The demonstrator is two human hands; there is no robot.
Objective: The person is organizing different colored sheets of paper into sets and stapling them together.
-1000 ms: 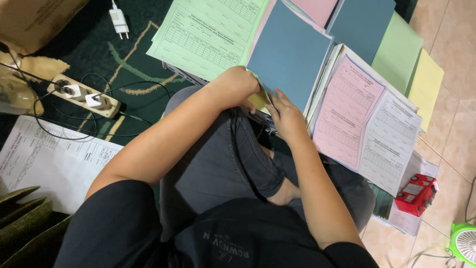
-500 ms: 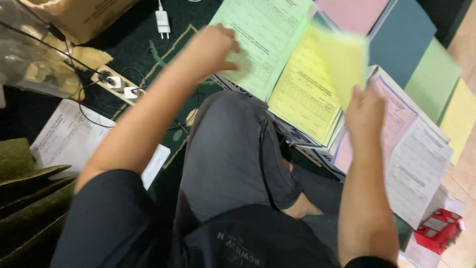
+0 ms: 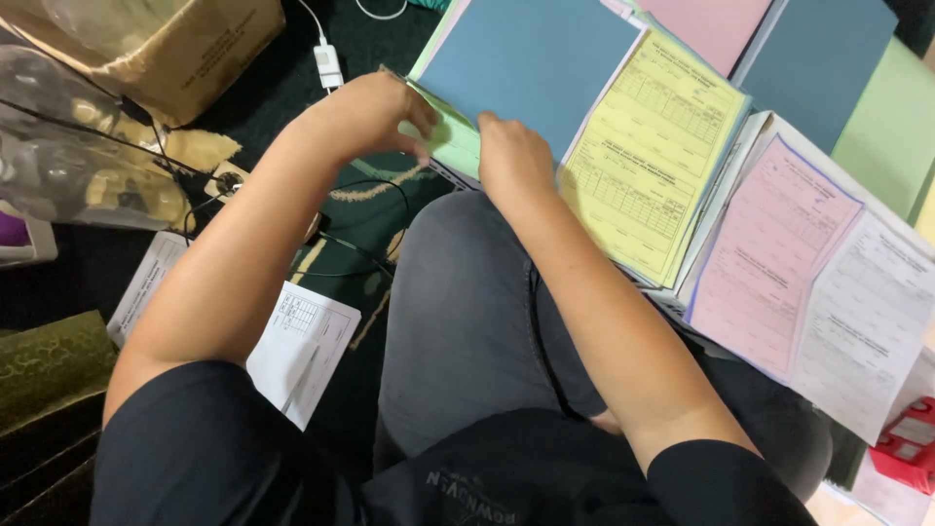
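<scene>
Green sheet now pinched by both hands' fingers, yellow page no longer lifted.

Left hand and right hand on green sheet beneath blue sheet.

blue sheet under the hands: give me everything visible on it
The blue sheet is a plain, matte, paper-like page with no visible print, lying flat on top of a stack just beyond the person's knee. Its right edge overlaps a yellow printed form; a green sheet shows beneath its lower left corner. The left hand and right hand pinch at that lower edge.
</scene>
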